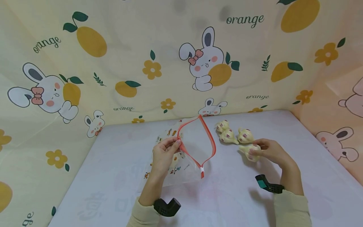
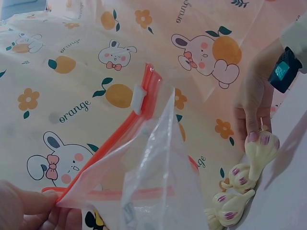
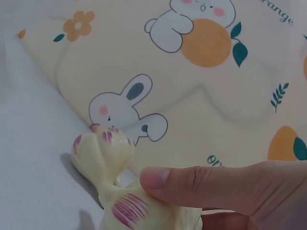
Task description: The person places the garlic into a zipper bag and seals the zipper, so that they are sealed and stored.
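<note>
A clear zip bag [image 1: 184,168] with a red-edged mouth and printed pictures stands gaping on the table; its white slider [image 2: 138,99] shows in the left wrist view. My left hand [image 1: 165,154] pinches the bag's rim on the left side. To the right, my right hand [image 1: 273,153] grips a garlic bulb [image 1: 251,152] between thumb and fingers, its stem pointing left. In the right wrist view, the thumb [image 3: 192,184] lies on the bulb [image 3: 139,208]. Behind the gripped bulb are several other garlic bulbs [image 1: 245,136].
The white table [image 1: 119,157] meets a cloth backdrop [image 1: 170,37] printed with rabbits and oranges at the back and sides. Black devices are strapped on both wrists, the left one [image 1: 167,207] near the bag's front edge.
</note>
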Tool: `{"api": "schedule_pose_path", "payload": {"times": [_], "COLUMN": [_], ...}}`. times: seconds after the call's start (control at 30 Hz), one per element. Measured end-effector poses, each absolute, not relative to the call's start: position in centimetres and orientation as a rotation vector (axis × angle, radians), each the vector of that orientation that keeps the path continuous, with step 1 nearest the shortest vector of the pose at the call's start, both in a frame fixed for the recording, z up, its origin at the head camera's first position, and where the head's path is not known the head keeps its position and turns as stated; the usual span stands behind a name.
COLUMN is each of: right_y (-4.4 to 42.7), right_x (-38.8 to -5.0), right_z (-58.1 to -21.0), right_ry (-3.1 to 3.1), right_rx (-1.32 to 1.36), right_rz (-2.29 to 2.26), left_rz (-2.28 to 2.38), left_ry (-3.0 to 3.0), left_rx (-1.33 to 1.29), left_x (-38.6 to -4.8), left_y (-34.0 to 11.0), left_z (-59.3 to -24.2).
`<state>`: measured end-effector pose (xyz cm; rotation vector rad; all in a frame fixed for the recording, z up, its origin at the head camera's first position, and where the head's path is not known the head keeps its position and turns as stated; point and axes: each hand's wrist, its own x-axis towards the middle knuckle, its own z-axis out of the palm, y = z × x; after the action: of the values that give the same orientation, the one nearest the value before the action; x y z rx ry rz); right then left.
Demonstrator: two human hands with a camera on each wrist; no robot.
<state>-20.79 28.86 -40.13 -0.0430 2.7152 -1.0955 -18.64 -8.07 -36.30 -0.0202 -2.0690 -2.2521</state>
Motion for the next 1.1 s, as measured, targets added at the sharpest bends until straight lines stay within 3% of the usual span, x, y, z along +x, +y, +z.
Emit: {"api": "schedule_pose_path", "payload": {"times": [1.1], "right_y": [27.2], "right_x": [-20.4], "right_z": [-38.5], "right_ry": [2.816], "right_rx": [-0.153], "right_rz": [-1.228], "left_rz": [-2.248], "left_ry": [-2.081], "left_rx": [-0.007], "left_x": [-18.7], "left_y": [-8.0], "left_z": [-36.5]}}
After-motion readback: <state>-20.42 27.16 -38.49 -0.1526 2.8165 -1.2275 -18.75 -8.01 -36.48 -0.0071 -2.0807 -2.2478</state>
